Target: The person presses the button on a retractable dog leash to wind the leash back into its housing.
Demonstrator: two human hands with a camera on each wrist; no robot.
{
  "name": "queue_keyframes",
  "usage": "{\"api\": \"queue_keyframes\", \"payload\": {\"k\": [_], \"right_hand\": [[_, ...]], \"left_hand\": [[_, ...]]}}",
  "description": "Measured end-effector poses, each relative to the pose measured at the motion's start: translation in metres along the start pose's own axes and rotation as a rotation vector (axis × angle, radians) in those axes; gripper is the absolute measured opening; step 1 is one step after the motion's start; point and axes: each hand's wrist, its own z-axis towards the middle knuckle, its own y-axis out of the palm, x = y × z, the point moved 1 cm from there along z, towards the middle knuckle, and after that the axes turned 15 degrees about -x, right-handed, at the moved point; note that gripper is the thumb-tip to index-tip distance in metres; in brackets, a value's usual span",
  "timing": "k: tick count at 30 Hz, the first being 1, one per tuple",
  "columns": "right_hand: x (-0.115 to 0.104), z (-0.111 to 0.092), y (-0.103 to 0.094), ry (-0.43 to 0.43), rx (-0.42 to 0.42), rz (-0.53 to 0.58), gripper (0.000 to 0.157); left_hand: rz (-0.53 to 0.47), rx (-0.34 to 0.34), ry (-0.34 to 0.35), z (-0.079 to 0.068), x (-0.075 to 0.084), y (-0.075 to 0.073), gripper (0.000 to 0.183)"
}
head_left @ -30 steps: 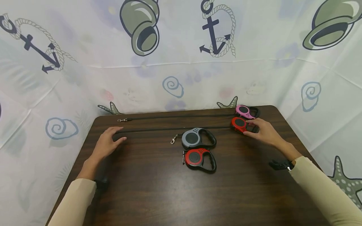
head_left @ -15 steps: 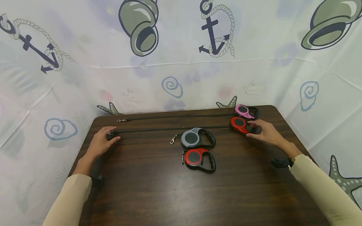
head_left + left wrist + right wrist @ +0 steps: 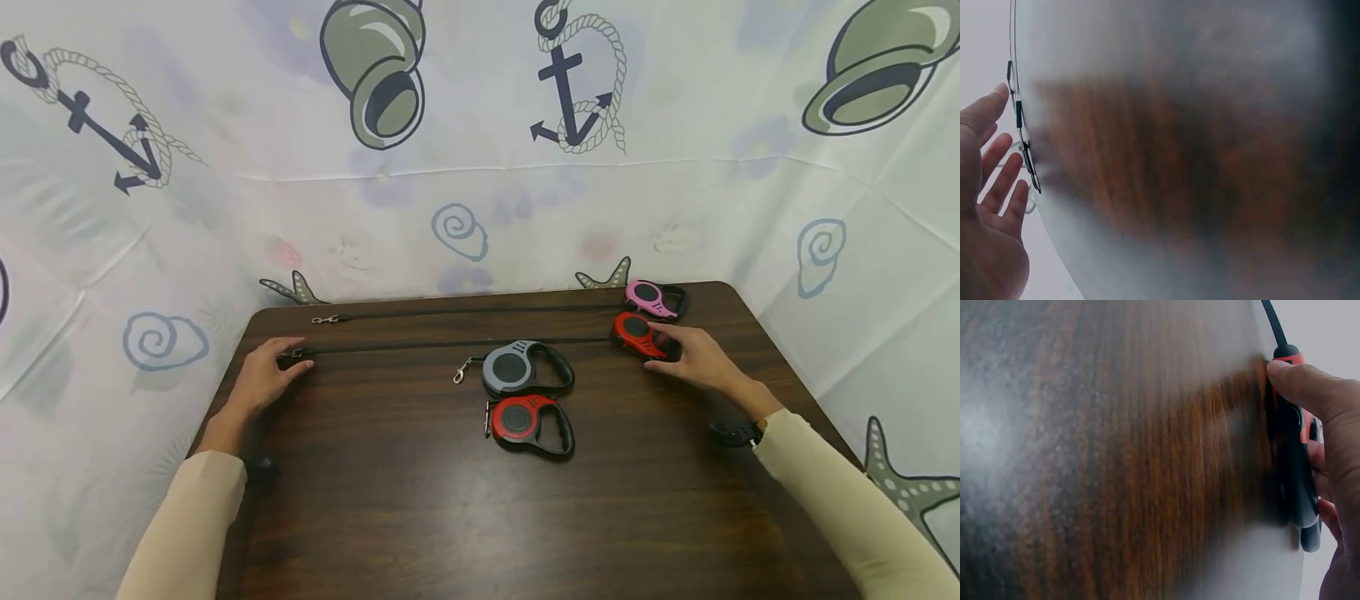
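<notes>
At two o'clock, I see the right hand [image 3: 693,357] gripping the far red leash [image 3: 635,327]. The left hand [image 3: 258,379], ten o'clock, is wide beside a clip [image 3: 296,354].

In the head view the light is bright and even, and the table [image 3: 420,533] carries a soft, pale glare near its front middle. A dim shadow lies beside the left hand [image 3: 258,379]. The cloth [image 3: 660,187] looks clear, with gentle shading along its creases. In the left wrist view the table is heavily blurred and its edge bends into an arc; the light perhaps comes from above. In the right wrist view whitish haze covers the table's left part.
</notes>
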Motion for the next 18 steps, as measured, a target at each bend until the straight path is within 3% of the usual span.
{"api": "queue_keyframes", "payload": {"k": [9, 18], "right_hand": [[0.003, 0.003, 0.004, -0.009, 0.016, -0.033, 0.07], [0.002, 0.002, 0.006, -0.016, 0.04, -0.026, 0.069]], "left_hand": [[0.042, -0.017, 0.04, 0.014, -0.015, 0.001, 0.043], [0.038, 0.005, 0.068, 0.018, -0.017, -0.004, 0.027]]}}
